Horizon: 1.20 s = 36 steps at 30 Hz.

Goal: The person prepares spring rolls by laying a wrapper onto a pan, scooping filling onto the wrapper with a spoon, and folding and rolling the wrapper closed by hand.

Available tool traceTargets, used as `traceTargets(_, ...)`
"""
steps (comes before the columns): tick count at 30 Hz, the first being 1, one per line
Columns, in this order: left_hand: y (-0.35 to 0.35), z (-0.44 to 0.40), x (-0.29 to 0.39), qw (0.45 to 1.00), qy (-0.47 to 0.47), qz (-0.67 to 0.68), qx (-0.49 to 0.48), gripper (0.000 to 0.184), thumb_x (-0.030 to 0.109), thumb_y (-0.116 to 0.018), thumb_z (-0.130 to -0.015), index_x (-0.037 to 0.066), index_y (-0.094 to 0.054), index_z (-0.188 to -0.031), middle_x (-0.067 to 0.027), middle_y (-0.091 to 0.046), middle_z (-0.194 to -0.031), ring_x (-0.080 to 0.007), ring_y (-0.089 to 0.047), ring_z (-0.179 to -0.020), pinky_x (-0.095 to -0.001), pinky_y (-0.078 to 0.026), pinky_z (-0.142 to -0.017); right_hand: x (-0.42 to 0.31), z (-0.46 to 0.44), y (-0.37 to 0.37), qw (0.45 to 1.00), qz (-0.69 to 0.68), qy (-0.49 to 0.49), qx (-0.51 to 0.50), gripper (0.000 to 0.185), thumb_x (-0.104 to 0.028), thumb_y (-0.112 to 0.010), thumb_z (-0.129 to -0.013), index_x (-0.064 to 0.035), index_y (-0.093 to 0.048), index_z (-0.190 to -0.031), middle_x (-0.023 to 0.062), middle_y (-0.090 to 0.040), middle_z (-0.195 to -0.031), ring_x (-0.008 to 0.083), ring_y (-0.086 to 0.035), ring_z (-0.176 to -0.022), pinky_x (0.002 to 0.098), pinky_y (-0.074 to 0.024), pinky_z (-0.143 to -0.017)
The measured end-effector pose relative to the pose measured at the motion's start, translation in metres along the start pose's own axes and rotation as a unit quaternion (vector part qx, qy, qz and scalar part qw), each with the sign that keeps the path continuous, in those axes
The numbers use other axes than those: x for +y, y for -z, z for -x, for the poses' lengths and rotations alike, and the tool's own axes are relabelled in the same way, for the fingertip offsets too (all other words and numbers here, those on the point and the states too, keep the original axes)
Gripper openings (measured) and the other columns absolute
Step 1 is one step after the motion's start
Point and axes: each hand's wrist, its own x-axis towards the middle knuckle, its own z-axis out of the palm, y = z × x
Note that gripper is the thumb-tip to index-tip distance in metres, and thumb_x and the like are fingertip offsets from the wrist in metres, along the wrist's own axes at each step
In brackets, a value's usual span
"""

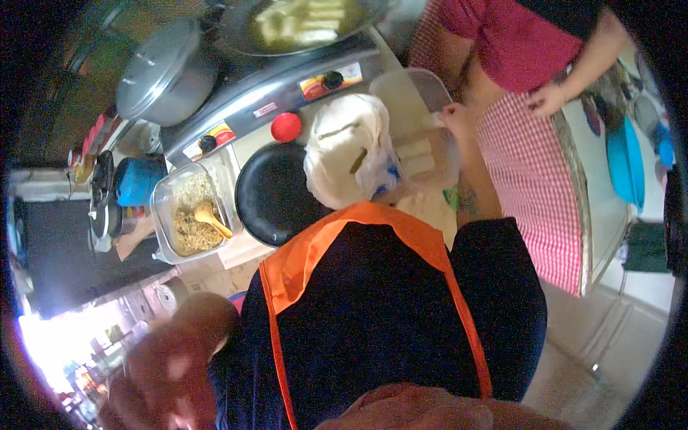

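Note:
My right hand [455, 116] is at the upper right edge of a clear plastic container [438, 89], its fingers bent around the rim. Pale rolls [416, 159] lie inside the container. To its left is a white plastic-covered stack [337, 154] with two thin green pieces on top. Left of that sits a round black pan [276, 197]. A clear tub [159, 204] holds a noodle-like filling and an orange spoon [209, 216]. My left hand [168, 362] is raised close to the camera at lower left, large and blurred; its fingers cannot be made out clearly.
A stove [269, 89] carries a wok [236, 36] with rolls in oil and a large lidded pot [161, 72]. A red round object [286, 127] lies by the stove. At upper right, another person's hand [547, 100] rests by a checkered cloth [534, 186] near a blue basin [625, 163].

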Motion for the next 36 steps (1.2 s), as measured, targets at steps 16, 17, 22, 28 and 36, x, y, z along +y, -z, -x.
traceTargets(16,-0.036,-0.024,-0.029,0.968,-0.029,0.246,-0.051,0.035,0.021,-0.053,-0.083,0.010,-0.046,-0.115,-0.0085,-0.052,-0.099,-0.0172,-0.054,-0.081,-0.0274,-0.048,-0.058,-0.021,0.044,-0.035,0.922,-0.374,-0.070,-0.069,0.028,-0.012,-0.064,-0.067,-0.0045,-0.060,-0.094,0.0039,-0.059,-0.076,0.0123,-0.053,-0.065,0.0253,-0.0437,-0.057)
traceTargets(17,-0.036,-0.023,-0.029,0.968,-0.028,0.246,-0.045,0.035,0.021,-0.053,-0.083,0.009,-0.046,-0.115,-0.0086,-0.052,-0.098,-0.0172,-0.054,-0.080,-0.0275,-0.049,-0.057,-0.024,0.041,-0.035,0.928,-0.355,-0.060,-0.096,0.029,-0.012,-0.062,-0.067,-0.0053,-0.060,-0.095,0.0042,-0.060,-0.077,0.0124,-0.054,-0.068,0.0259,-0.0444,-0.060)
traceTargets(22,-0.029,-0.020,-0.025,0.965,-0.043,0.256,-0.014,0.035,0.022,-0.053,-0.083,0.008,-0.046,-0.114,-0.0091,-0.053,-0.094,-0.0174,-0.055,-0.076,-0.0280,-0.049,-0.055,-0.001,0.010,-0.073,0.982,-0.040,0.056,-0.177,0.031,-0.008,-0.056,-0.068,-0.0047,-0.060,-0.098,0.0101,-0.062,-0.087,0.0233,-0.058,-0.079,0.0324,-0.0457,-0.069)
traceTargets(28,0.007,-0.013,-0.005,0.945,-0.091,0.303,-0.087,0.022,0.020,-0.053,-0.082,0.010,-0.051,-0.102,-0.0051,-0.053,-0.093,-0.0134,-0.054,-0.075,-0.0247,-0.045,-0.058,-0.026,0.006,-0.082,0.988,0.027,0.054,-0.139,0.040,-0.002,-0.051,-0.066,-0.0067,-0.057,-0.105,0.0175,-0.054,-0.108,0.0336,-0.051,-0.101,0.0384,-0.0409,-0.085)
traceTargets(36,0.011,-0.009,-0.038,0.813,-0.567,-0.115,0.063,0.014,0.011,-0.038,-0.083,0.010,-0.051,-0.082,-0.0043,-0.047,-0.074,-0.0145,-0.050,-0.065,-0.0247,-0.041,-0.056,-0.160,0.096,0.010,0.971,0.069,0.156,0.167,0.031,-0.008,-0.055,-0.074,-0.0057,-0.054,-0.105,0.0145,-0.054,-0.106,0.0301,-0.052,-0.098,0.0355,-0.0422,-0.083)
